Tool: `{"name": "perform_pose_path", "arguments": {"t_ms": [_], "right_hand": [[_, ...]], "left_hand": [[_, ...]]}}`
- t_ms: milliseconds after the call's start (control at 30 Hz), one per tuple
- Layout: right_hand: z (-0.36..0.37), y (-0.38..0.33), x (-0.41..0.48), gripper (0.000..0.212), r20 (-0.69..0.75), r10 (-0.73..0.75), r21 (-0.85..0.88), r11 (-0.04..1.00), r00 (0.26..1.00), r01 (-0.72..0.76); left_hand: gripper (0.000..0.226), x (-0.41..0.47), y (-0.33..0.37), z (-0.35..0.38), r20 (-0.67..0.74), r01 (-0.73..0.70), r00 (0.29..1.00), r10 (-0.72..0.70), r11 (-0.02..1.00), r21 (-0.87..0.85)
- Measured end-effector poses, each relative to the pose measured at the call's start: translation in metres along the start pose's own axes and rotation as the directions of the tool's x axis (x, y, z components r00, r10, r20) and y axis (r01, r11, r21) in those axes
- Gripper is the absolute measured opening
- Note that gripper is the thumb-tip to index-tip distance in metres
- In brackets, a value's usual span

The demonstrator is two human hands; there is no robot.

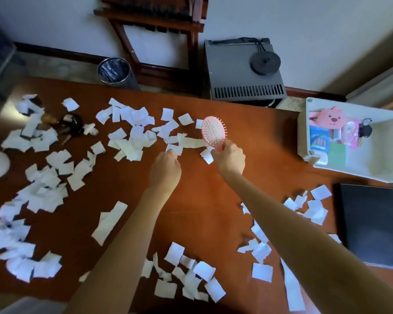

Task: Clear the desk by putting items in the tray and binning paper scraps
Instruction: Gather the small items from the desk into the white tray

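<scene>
Head view, looking down: right hand (228,160) clenched around the handle of a pink hairbrush (213,131), held bristles-up above the brown tabletop (213,200). Left hand (166,169) pinching a white paper scrap (174,148) among many scattered scraps. White tray (359,164) at right edge, holding small items; bin (114,71) on the floor beyond.
</scene>
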State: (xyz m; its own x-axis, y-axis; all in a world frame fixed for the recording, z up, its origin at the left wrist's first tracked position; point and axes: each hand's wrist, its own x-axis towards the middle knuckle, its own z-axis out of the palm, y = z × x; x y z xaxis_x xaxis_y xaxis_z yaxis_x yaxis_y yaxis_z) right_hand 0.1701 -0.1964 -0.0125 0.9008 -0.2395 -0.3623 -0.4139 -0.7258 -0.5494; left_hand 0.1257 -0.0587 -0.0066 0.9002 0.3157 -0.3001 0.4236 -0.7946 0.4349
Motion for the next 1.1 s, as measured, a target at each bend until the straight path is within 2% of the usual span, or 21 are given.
{"name": "perform_pose_path", "arguments": {"t_ms": [100,200,300,433,500,733,833,933,1000,1100], "right_hand": [[0.004,-0.018,-0.027,0.028,0.062,-0.142,-0.053,0.988,0.988,0.146],[0.029,-0.042,-0.046,0.025,0.22,-0.255,-0.102,0.954,0.942,0.282],[0.063,-0.071,-0.062,0.024,0.309,-0.284,-0.06,0.947,0.908,0.317],[0.106,-0.12,-0.076,0.022,0.351,-0.301,-0.007,0.946,0.887,0.324],[0.13,-0.148,-0.077,0.021,0.348,-0.293,-0.009,0.949,0.891,0.316],[0.195,-0.217,-0.06,0.017,0.28,-0.218,-0.069,0.967,0.935,0.246],[0.207,-0.23,-0.05,0.018,0.237,-0.186,-0.098,0.972,0.954,0.214],[0.211,-0.236,-0.04,0.034,0.195,-0.15,-0.138,0.974,0.969,0.179],[0.212,-0.24,-0.034,0.041,0.17,-0.131,-0.158,0.975,0.977,0.158],[0.214,-0.243,-0.027,0.035,0.16,-0.102,-0.174,0.976,0.982,0.129]], "left_hand": [[0.028,-0.02,-0.023,-0.015,-0.057,0.069,0.996,-0.069,0.998,0.0],[0.028,-0.031,-0.049,-0.033,-0.081,0.132,0.988,-0.132,0.991,-0.003],[0.027,-0.026,-0.077,-0.053,-0.108,0.183,0.977,-0.184,0.983,-0.022],[0.028,0.007,-0.125,-0.085,-0.17,0.243,0.954,-0.247,0.969,-0.04],[0.028,0.031,-0.151,-0.101,-0.17,0.258,0.951,-0.26,0.966,-0.032],[0.03,0.122,-0.225,-0.14,-0.098,0.18,0.978,-0.185,0.982,-0.061],[0.032,0.148,-0.233,-0.144,-0.096,0.115,0.988,-0.124,0.989,-0.091],[0.035,0.17,-0.231,-0.141,-0.096,0.038,0.994,-0.047,0.995,-0.095],[0.037,0.183,-0.228,-0.137,-0.087,0.05,0.994,-0.058,0.994,-0.095],[0.039,0.197,-0.226,-0.13,-0.119,0.085,0.989,-0.09,0.995,-0.042]]}}
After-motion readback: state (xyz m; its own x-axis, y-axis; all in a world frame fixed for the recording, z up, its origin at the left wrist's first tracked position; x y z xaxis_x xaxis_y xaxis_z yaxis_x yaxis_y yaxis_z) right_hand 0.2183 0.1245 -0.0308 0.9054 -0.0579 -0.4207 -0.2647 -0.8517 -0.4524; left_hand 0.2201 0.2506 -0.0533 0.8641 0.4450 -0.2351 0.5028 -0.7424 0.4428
